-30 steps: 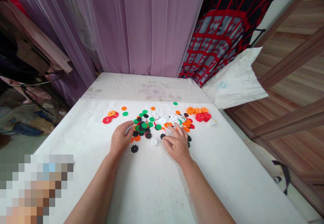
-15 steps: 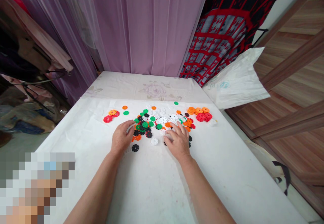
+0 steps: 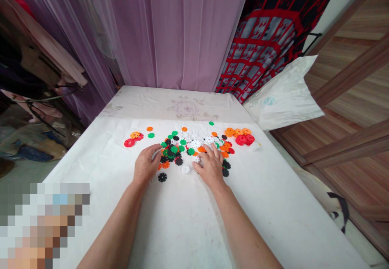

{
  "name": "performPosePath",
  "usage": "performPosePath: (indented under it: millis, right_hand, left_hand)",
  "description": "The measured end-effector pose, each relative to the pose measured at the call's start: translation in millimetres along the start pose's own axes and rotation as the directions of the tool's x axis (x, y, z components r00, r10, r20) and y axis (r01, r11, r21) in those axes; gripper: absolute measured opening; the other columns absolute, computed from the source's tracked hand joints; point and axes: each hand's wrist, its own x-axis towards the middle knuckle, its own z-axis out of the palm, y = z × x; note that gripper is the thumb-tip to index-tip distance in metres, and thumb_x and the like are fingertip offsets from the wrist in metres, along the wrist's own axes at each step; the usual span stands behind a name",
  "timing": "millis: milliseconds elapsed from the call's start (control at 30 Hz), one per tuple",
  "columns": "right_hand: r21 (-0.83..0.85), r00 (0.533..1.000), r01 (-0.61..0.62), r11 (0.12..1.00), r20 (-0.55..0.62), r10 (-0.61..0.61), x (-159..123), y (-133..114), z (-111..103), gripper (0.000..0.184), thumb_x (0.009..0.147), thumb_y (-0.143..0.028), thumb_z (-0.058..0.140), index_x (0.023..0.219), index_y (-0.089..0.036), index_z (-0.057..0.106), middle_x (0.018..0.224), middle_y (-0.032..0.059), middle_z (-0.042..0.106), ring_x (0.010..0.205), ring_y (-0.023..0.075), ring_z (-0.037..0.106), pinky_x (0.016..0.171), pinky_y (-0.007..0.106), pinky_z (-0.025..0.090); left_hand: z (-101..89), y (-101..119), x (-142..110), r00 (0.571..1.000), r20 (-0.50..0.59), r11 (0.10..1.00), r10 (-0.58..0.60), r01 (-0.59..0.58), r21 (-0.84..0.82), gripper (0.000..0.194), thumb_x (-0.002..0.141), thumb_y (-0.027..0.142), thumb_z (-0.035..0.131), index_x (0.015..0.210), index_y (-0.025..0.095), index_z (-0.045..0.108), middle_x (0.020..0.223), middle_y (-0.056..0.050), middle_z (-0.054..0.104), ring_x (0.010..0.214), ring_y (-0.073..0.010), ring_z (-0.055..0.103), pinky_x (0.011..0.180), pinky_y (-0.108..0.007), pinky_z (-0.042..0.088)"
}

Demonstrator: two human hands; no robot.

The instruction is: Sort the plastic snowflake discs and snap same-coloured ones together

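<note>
Small notched plastic discs in white, green, black, orange and red lie in a loose pile (image 3: 182, 148) on the white-covered table. My left hand (image 3: 146, 164) rests at the pile's left edge, fingers curved and apart from the thumb, beside green and black discs. On the near right side of the pile, my right hand (image 3: 212, 167) has its fingers spread over the discs. A white disc (image 3: 196, 159) shows between its thumb and forefinger, with no firm grip visible. Another white disc (image 3: 185, 169) lies between the hands. A black disc (image 3: 162, 177) sits near my left wrist.
Red discs (image 3: 129, 142) and orange ones lie at the left. A stacked group of orange and red discs (image 3: 244, 139) sits at the right. A white plastic bag (image 3: 288, 95) hangs by the far right corner. Behind the table is a purple curtain (image 3: 179, 34).
My right hand has shifted slightly left, its thumb and forefinger coming round a white disc. More black discs show to its right. My left hand has stayed in place.
</note>
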Motion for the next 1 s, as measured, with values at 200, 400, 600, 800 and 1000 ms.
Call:
performPosePath:
  millis: [200,400,600,800,1000]
  right_hand:
    - [0.146,0.992,0.1,0.984,-0.096,-0.086,-14,-7,-9,0.016,0.075,-0.027,0.069,0.091,-0.024,0.07,0.133,0.0078,0.061,0.138,0.0329,0.037,0.108,0.053,0.032]
    - [0.162,0.989,0.136,0.977,0.031,-0.143,-23,-27,-11,0.016,0.074,-0.027,0.069,0.091,-0.025,0.071,0.136,0.0058,0.059,0.14,0.0334,0.033,0.111,0.053,0.028]
    - [0.14,0.989,0.127,0.982,0.059,-0.136,-20,-30,-10,0.015,0.076,-0.027,0.069,0.09,-0.025,0.071,0.136,0.006,0.059,0.14,0.0337,0.034,0.11,0.053,0.029]
    - [0.139,0.988,0.114,0.984,0.089,-0.127,-19,-30,-11,0.015,0.076,-0.027,0.068,0.091,-0.025,0.071,0.136,0.0063,0.059,0.14,0.0337,0.034,0.111,0.054,0.028]
    - [0.142,0.984,0.135,0.981,0.093,-0.149,-20,-31,-11,0.018,0.075,-0.029,0.07,0.092,-0.024,0.07,0.136,0.0075,0.059,0.14,0.0335,0.035,0.111,0.054,0.028]
  left_hand:
    - [-0.7,2,0,1.0,0.004,1.0,-0.012,0.012,0.0,0.032,0.087,0.037,0.047,0.105,0.024,0.07,0.114,-0.003,0.073,0.107,-0.0218,0.066,0.097,-0.035,0.051]
    - [-2.1,3,0,1.0,0.011,1.0,-0.015,0.015,-0.014,0.03,0.087,0.035,0.048,0.104,0.025,0.071,0.114,-0.003,0.074,0.108,-0.0215,0.066,0.099,-0.035,0.05]
    - [-1.4,4,0,1.0,0.009,1.0,-0.024,0.024,-0.014,0.029,0.087,0.035,0.049,0.104,0.025,0.071,0.114,-0.002,0.073,0.108,-0.0217,0.066,0.099,-0.035,0.05]
    - [-0.6,4,0,1.0,0.003,1.0,-0.009,0.009,-0.007,0.03,0.088,0.035,0.048,0.104,0.024,0.071,0.113,-0.003,0.074,0.107,-0.0216,0.066,0.099,-0.035,0.05]
    - [-0.3,3,-1,1.0,0.0,1.0,0.002,-0.002,-0.001,0.032,0.088,0.036,0.047,0.106,0.022,0.07,0.113,-0.005,0.073,0.107,-0.022,0.066,0.098,-0.036,0.05]
